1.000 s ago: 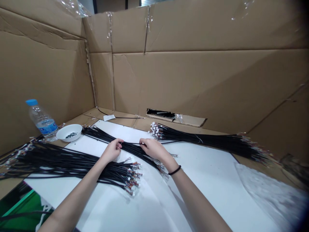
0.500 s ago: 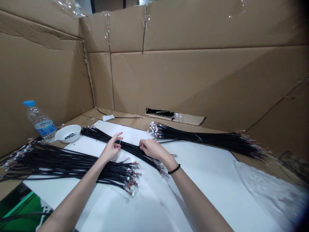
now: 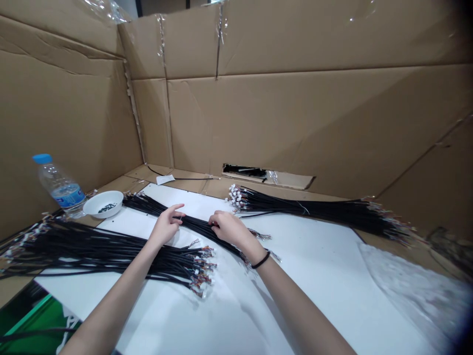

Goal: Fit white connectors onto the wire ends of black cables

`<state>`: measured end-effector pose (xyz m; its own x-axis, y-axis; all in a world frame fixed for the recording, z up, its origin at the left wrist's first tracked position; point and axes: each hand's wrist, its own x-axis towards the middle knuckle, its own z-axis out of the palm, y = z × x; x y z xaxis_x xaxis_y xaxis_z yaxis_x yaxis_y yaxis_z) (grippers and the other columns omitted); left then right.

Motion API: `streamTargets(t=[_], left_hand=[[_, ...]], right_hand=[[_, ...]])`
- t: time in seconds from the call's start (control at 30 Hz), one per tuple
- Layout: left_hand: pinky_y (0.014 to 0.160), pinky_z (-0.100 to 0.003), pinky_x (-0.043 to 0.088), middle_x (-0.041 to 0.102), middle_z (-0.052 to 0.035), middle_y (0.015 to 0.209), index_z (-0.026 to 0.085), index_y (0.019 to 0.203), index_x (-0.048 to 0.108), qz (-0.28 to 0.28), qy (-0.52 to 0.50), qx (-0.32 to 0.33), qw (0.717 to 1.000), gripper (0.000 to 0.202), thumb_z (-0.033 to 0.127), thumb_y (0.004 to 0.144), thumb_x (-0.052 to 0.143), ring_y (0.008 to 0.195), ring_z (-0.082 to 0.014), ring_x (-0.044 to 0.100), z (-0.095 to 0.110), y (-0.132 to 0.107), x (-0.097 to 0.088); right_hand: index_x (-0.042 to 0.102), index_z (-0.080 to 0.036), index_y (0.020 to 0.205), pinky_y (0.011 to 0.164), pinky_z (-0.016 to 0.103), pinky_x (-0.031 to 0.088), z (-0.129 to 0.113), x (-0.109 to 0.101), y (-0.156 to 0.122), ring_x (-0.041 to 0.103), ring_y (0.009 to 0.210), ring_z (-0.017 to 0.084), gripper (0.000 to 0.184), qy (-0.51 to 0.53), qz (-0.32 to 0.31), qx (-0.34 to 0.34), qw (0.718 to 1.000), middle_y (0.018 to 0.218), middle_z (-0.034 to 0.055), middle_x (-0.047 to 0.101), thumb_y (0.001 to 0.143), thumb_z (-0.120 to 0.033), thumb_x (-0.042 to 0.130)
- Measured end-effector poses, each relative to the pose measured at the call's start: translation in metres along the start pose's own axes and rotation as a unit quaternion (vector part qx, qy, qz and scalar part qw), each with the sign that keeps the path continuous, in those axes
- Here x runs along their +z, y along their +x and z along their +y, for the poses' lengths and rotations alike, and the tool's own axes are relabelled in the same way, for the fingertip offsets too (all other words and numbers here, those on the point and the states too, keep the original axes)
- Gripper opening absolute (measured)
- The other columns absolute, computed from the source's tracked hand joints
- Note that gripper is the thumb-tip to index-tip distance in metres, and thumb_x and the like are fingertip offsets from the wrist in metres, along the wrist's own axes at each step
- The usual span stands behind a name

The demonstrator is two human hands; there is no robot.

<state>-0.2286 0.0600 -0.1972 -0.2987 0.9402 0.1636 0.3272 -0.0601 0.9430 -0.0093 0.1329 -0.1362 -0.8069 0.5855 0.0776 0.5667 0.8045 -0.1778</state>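
My left hand (image 3: pixel 167 227) is over the middle bundle of black cables (image 3: pixel 197 225), its index finger stretched out. Its thumb and another finger come together around something small and pale, too small to make out. To the right, my right hand (image 3: pixel 231 228) has its fingers curled and pinched on a black cable of the same bundle; the fingertips are partly hidden. Stripped wire ends (image 3: pixel 260 235) stick out past this hand. Nearer to me, under my left forearm, lies a larger bundle of black cables (image 3: pixel 111 246) with white connectors and coloured wires at its right end.
A tied cable bundle (image 3: pixel 325 212) with white connectors lies at the back right. On the left stand a white bowl (image 3: pixel 90 206) of small dark pieces and a water bottle (image 3: pixel 62 190). Cardboard walls (image 3: pixel 258 123) enclose the white board (image 3: pixel 314 276). Clear plastic (image 3: pixel 414 291) lies right.
Both hands have shifted slightly left along the middle bundle. A few wire ends now spread further right beside my right wrist. The other bundles look unmoved.
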Motion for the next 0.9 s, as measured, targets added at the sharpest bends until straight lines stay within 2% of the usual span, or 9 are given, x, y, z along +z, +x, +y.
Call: streamTargets(t=[0.07, 0.17, 0.27, 0.4, 0.57, 0.77, 0.9], left_hand=[[0.076, -0.037, 0.056, 0.063, -0.0073, 0.106, 0.014, 0.119, 0.056, -0.006, -0.004, -0.006, 1.000, 0.032, 0.031, 0.092, 0.057, 0.086, -0.0173, 0.064, -0.001, 0.001, -0.001], [0.078, -0.038, 0.056, 0.063, -0.0079, 0.109, 0.014, 0.120, 0.056, -0.013, -0.006, -0.015, 1.000, 0.032, 0.032, 0.092, 0.057, 0.089, -0.0184, 0.064, -0.001, 0.000, -0.001], [0.079, -0.039, 0.056, 0.063, -0.0082, 0.111, 0.015, 0.120, 0.056, -0.016, 0.000, -0.023, 1.000, 0.033, 0.032, 0.092, 0.058, 0.091, -0.0189, 0.064, 0.001, -0.001, 0.000], [0.080, -0.039, 0.056, 0.062, -0.0083, 0.111, 0.014, 0.119, 0.057, -0.014, 0.011, -0.029, 0.999, 0.032, 0.031, 0.092, 0.058, 0.092, -0.0192, 0.064, 0.006, -0.004, 0.003], [0.082, -0.040, 0.055, 0.062, -0.0085, 0.113, 0.015, 0.119, 0.057, -0.007, 0.017, -0.027, 0.999, 0.031, 0.031, 0.092, 0.058, 0.094, -0.0196, 0.063, 0.010, -0.005, 0.005], [0.085, -0.042, 0.055, 0.061, -0.0092, 0.117, 0.015, 0.120, 0.056, 0.003, 0.010, -0.026, 1.000, 0.032, 0.030, 0.092, 0.058, 0.098, -0.0207, 0.063, 0.014, -0.007, 0.007], [0.085, -0.042, 0.055, 0.061, -0.0094, 0.119, 0.015, 0.121, 0.056, 0.009, -0.004, -0.023, 1.000, 0.033, 0.029, 0.092, 0.059, 0.098, -0.0207, 0.063, 0.016, -0.008, 0.007]], right_hand=[[0.069, -0.019, 0.101, 0.076, 0.023, 0.040, -0.004, 0.000, 0.000, 0.063, 0.096, 0.019, 0.021, -0.002, 0.003, -0.016, 1.000, 0.106, 0.0077, 0.068, 0.086, -0.016, 0.055], [0.069, -0.019, 0.094, 0.074, 0.024, 0.040, -0.011, 0.004, 0.000, 0.064, 0.092, 0.019, 0.014, -0.009, -0.012, -0.035, 0.999, 0.101, 0.0061, 0.068, 0.084, -0.021, 0.059], [0.068, -0.016, 0.092, 0.071, 0.026, 0.040, -0.018, 0.009, 0.000, 0.065, 0.088, 0.021, 0.016, -0.024, -0.026, -0.032, 0.999, 0.099, 0.0096, 0.069, 0.085, -0.015, 0.053], [0.064, -0.013, 0.099, 0.071, 0.029, 0.040, -0.021, 0.010, 0.000, 0.066, 0.089, 0.025, 0.022, -0.037, -0.028, -0.015, 0.999, 0.101, 0.0143, 0.069, 0.090, -0.014, 0.044], [0.055, -0.014, 0.112, 0.068, 0.029, 0.039, -0.019, 0.009, -0.001, 0.067, 0.087, 0.025, 0.025, -0.034, -0.035, 0.010, 0.999, 0.097, 0.0150, 0.071, 0.096, -0.018, 0.036], [0.055, -0.015, 0.109, 0.064, 0.028, 0.035, -0.011, 0.008, 0.000, 0.066, 0.087, 0.025, 0.022, -0.005, -0.061, 0.007, 0.998, 0.098, 0.0166, 0.070, 0.096, -0.017, 0.038], [0.053, -0.016, 0.109, 0.061, 0.026, 0.032, 0.001, 0.001, -0.001, 0.063, 0.080, 0.022, 0.021, 0.034, -0.082, 0.002, 0.996, 0.094, 0.0135, 0.069, 0.092, -0.014, 0.042]])
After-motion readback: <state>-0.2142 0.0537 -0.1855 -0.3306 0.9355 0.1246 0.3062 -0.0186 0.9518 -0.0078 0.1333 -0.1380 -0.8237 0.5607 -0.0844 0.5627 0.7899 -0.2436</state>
